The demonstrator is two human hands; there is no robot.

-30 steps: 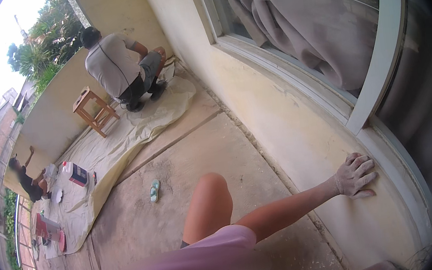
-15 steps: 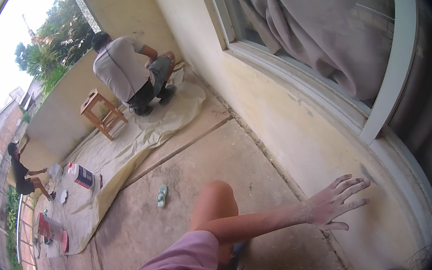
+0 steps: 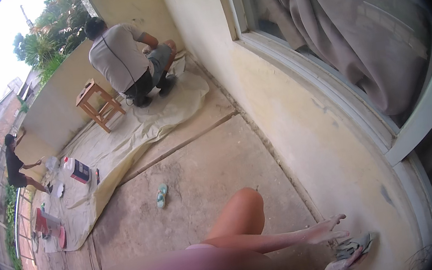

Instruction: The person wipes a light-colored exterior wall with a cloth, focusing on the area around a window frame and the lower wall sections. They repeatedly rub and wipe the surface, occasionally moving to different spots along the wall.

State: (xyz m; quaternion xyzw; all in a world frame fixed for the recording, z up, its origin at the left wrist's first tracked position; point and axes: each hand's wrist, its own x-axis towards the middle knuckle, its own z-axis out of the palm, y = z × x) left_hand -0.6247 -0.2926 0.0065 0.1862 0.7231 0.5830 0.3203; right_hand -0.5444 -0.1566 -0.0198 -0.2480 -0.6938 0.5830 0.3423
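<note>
Head view: we crouch at the pale yellow plastered wall.
Our left hand spreads open; our right hand grips a crumpled grey-green cloth.

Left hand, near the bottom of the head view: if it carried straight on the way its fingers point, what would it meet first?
Most likely the yellowish wall. The left hand points its spread fingers right, toward the wall's lower part, just above the crumpled rag. Depth is unclear.

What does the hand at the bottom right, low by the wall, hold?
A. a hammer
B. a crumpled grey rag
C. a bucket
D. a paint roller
B: the right hand grips a crumpled grey rag low against the yellowish wall.
</note>
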